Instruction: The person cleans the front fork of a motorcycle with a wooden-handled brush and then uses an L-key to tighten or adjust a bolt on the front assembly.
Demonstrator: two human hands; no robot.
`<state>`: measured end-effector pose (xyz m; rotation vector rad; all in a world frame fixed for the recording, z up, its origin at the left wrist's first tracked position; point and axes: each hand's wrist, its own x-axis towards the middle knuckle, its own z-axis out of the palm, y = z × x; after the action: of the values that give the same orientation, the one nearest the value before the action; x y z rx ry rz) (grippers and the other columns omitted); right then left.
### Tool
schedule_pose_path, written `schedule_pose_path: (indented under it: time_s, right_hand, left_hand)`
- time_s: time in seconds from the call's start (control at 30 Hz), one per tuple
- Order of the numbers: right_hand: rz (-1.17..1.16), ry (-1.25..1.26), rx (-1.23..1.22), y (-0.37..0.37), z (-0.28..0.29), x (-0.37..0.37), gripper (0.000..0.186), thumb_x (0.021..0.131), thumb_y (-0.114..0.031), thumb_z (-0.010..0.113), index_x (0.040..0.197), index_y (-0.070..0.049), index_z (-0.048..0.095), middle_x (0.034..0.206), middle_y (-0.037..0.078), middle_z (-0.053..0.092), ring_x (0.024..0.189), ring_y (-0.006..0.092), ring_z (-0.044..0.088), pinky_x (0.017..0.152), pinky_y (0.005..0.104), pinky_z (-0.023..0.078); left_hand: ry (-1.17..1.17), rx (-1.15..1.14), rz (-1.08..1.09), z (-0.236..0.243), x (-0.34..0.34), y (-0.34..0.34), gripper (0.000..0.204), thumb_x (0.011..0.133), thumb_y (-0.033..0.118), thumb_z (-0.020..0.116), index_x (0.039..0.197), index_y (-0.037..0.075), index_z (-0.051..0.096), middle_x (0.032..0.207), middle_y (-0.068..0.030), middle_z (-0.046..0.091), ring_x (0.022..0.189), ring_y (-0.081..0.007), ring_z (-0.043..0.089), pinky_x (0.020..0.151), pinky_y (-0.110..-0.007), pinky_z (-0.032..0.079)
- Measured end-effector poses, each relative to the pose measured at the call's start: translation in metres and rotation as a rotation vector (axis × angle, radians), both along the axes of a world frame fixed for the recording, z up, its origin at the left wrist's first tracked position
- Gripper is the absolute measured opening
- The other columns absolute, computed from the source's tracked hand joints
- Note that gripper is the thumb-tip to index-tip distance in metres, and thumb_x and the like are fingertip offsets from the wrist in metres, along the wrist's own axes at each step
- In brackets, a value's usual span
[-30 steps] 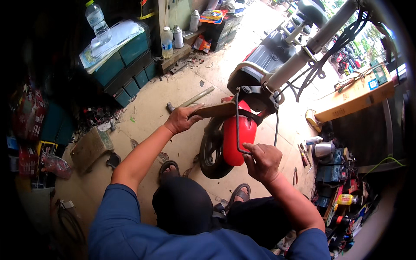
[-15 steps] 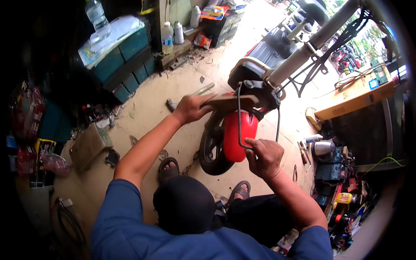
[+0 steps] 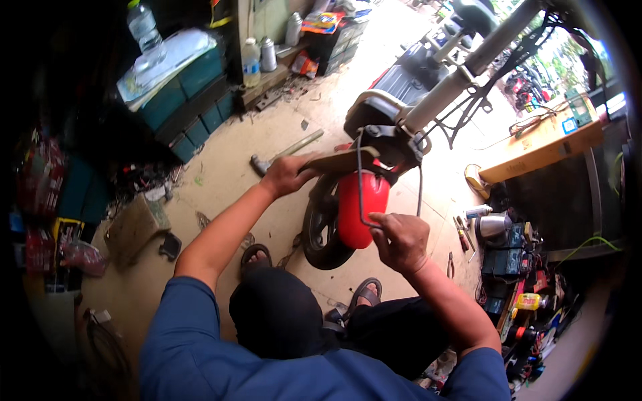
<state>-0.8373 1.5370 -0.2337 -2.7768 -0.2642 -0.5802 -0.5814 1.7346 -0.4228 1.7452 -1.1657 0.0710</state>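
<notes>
My left hand (image 3: 286, 176) is closed round the near end of a flat brown wooden board (image 3: 340, 161). The board's other end reaches in against the fork, above the red front fender (image 3: 364, 208) of a scooter. A bent dark metal bracket (image 3: 362, 190) hangs down in front of that fender. Its lower bend is gripped by my right hand (image 3: 404, 240), thumb and fingers wrapped round the rod. Beneath the fender, the black front wheel (image 3: 313, 235) stands on the floor. Just beyond my left hand lies a hammer (image 3: 302, 144).
Green drawer boxes (image 3: 164, 105) with a water bottle (image 3: 146, 30) stand far left. To the right are a long cardboard box (image 3: 542, 150), pliers (image 3: 451, 266) and a heap of tools and parts (image 3: 528, 302). A dusty box (image 3: 137, 227) sits left of my feet.
The whole view has shifted slightly left. My left hand and the board's near end have dropped a little, uncovering more of the hammer. My right hand keeps its grip on the bracket.
</notes>
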Motion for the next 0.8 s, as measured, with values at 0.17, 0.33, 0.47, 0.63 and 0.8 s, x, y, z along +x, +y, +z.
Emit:
schedule_pose_path:
  time_s: [0.17, 0.33, 0.47, 0.63, 0.8]
  right_hand:
    - [-0.010, -0.012, -0.004, 0.002, 0.001, -0.005, 0.027, 0.081, -0.014, 0.082, 0.106, -0.012, 0.072, 0.072, 0.005, 0.067, 0.063, 0.0263, 0.068, 0.056, 0.0391, 0.049]
    - [-0.017, -0.012, -0.002, 0.002, -0.006, -0.006, 0.028, 0.081, -0.015, 0.082, 0.107, -0.012, 0.072, 0.072, 0.005, 0.067, 0.062, 0.0256, 0.068, 0.056, 0.0390, 0.049]
    - [0.005, 0.002, -0.024, -0.001, -0.001, -0.008, 0.028, 0.082, -0.017, 0.082, 0.107, -0.012, 0.072, 0.073, 0.004, 0.068, 0.063, 0.0246, 0.069, 0.055, 0.0391, 0.049]
    - [-0.025, -0.036, 0.000, 0.002, -0.001, -0.006, 0.027, 0.083, -0.014, 0.081, 0.109, -0.011, 0.074, 0.073, 0.006, 0.067, 0.062, 0.0276, 0.066, 0.058, 0.0399, 0.048]
    - [0.015, -0.019, 0.029, -0.002, -0.003, -0.004, 0.026, 0.084, -0.016, 0.081, 0.108, -0.012, 0.073, 0.072, 0.005, 0.066, 0.061, 0.0267, 0.066, 0.056, 0.0402, 0.048]
  left_hand:
    - [0.011, 0.075, -0.015, -0.002, 0.007, 0.021, 0.058, 0.104, 0.048, 0.070, 0.140, 0.004, 0.068, 0.113, -0.0229, 0.078, 0.105, -0.0393, 0.077, 0.089, -0.043, 0.062]
    - [-0.085, 0.056, -0.069, 0.066, -0.008, -0.022, 0.051, 0.100, 0.039, 0.074, 0.141, 0.010, 0.069, 0.116, -0.0182, 0.077, 0.101, -0.0398, 0.075, 0.085, -0.043, 0.062]
    - [-0.006, 0.027, -0.006, -0.004, -0.012, 0.018, 0.053, 0.098, 0.034, 0.076, 0.146, 0.014, 0.067, 0.122, -0.0179, 0.076, 0.103, -0.0407, 0.075, 0.089, -0.045, 0.062]
    - [-0.003, 0.169, 0.124, 0.009, -0.011, 0.022, 0.046, 0.099, 0.034, 0.076, 0.139, 0.012, 0.071, 0.113, -0.0216, 0.077, 0.103, -0.0420, 0.075, 0.087, -0.045, 0.061]
    - [0.025, 0.101, 0.055, 0.032, -0.022, -0.004, 0.045, 0.101, 0.035, 0.074, 0.139, 0.010, 0.070, 0.116, -0.0230, 0.076, 0.106, -0.0417, 0.075, 0.088, -0.046, 0.061]
